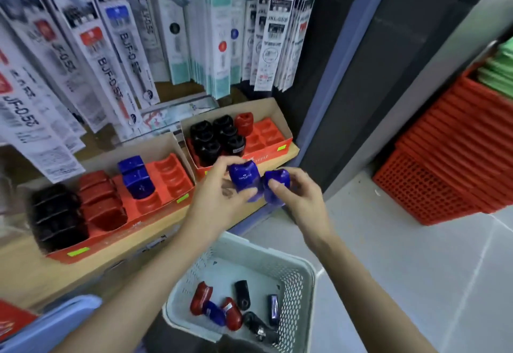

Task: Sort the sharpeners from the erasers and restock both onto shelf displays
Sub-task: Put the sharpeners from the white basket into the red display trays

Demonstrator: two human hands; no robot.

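Sharpeners in deep blue, two of them, are held side by side in the air just in front of the shelf (55, 272) edge, one in each hand. The left hand (219, 190) pinches the left blue sharpener (244, 178), thumb on top and fingers beneath, and the fingers cover its lower end. The right hand (298, 195) curls round the right blue sharpener (277, 184) with the thumb across its front, so only the upper face and a blurred lower tip show. Whether the two pieces touch I cannot tell.

The left one stands roughly upright, its long axis leaning slightly right and its broad face toward the camera. The right one's axis is lost in blur. Both are glossy and rounded. The left carries small pale lettering, too soft to read.

Just behind them, the right display tray (283, 119) holds black sharpeners (216, 138) in two rows and one red sharpener (244, 123), beside bare orange slots. The left display tray (170, 177) holds a black row (55, 213), a red row (101, 200) and two shelved blue sharpeners (134, 176).

Below the hands, a white basket (294, 294) holds loose pieces (201, 298) in red, blue and black, and its near side is cut off by the frame. Hanging refill packs (125, 47) fill the wall above. A stack of red baskets (444, 172) stands at the right.
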